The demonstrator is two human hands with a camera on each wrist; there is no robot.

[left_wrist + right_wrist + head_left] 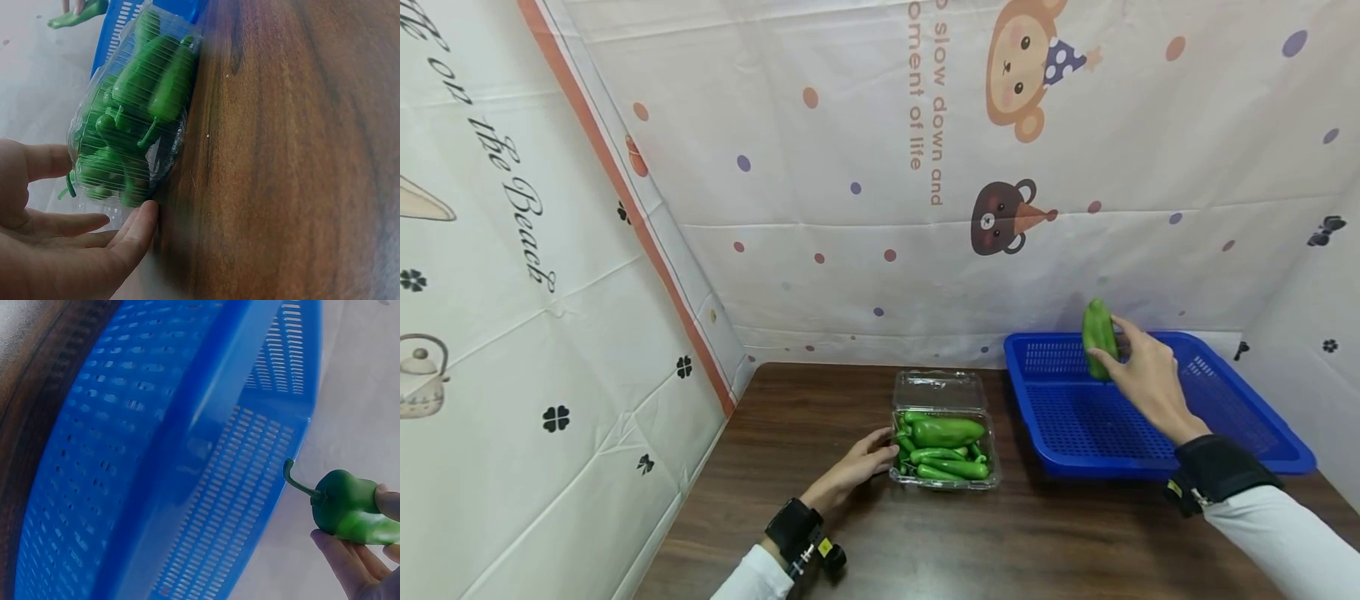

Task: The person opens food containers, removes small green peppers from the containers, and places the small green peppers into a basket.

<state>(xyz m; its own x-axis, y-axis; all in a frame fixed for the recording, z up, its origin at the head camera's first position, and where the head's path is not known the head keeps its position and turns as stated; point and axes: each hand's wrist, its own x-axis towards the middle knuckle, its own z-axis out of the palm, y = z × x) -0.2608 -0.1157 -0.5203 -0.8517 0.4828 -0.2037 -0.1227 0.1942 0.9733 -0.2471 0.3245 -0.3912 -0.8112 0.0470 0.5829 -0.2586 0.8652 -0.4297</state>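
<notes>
Above the far part of the blue basket [1225,392], your right hand [1146,379] is raised with the forearm reaching forward, its fingers [350,565] pinching a green pepper [1099,337]. The pepper is held clear of the basket, its long axis near upright in the head view; the curved stem [297,483] shows at the end away from the fingers. Its skin is smooth and glossy, the body plump and tapering. The basket is rigid plastic, rectangular, with slotted walls and a perforated floor. On the dark wood-grain counter [820,417], your left hand [853,471] rests low, fingers [134,234] straight and loosely spread, touching the near-left corner of a clear ribbed plastic box [945,437], lid open, that holds more green peppers [147,87].
</notes>
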